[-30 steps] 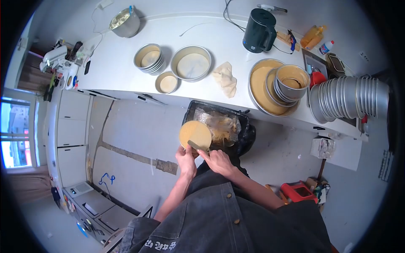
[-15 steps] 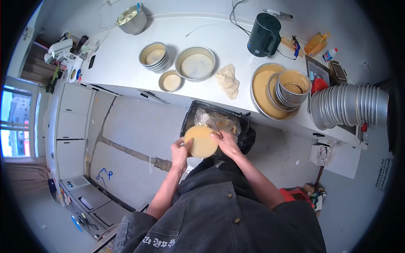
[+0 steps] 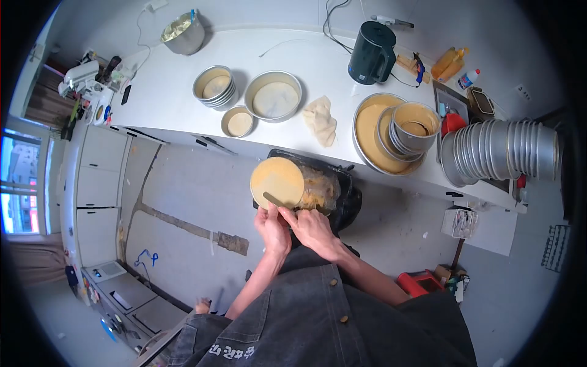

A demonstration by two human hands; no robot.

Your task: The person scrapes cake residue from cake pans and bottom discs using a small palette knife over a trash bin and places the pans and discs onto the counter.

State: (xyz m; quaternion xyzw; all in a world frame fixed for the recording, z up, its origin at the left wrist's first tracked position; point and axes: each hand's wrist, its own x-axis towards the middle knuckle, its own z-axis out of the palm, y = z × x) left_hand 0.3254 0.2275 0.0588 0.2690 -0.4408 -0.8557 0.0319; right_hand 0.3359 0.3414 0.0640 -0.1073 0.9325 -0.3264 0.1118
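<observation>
My left hand (image 3: 273,232) grips the near edge of a round cake pan base (image 3: 276,174), tilted toward me and coated with a tan crumb layer. A thin flat scraper (image 3: 278,200) lies across the base's lower part, where a paler patch shows. My right hand (image 3: 313,231) is closed round the scraper's handle, mostly hidden by the fingers. Both hands are close together over a black bin (image 3: 348,202), which holds a clear plastic bag (image 3: 321,189) with brownish scraps.
On the white counter (image 3: 272,61) stand several round pans (image 3: 273,96), a crumpled cloth (image 3: 320,121), a dark kettle (image 3: 371,55) and a large residue-coated pan (image 3: 367,131) with smaller ones inside. Rows of pans (image 3: 498,150) lie at right. Apparently another person's hand (image 3: 202,306) shows lower left.
The pan base has moved up and left, away from my body. My right hand has come in beside the left, and the scraper blade now lies on the base.
</observation>
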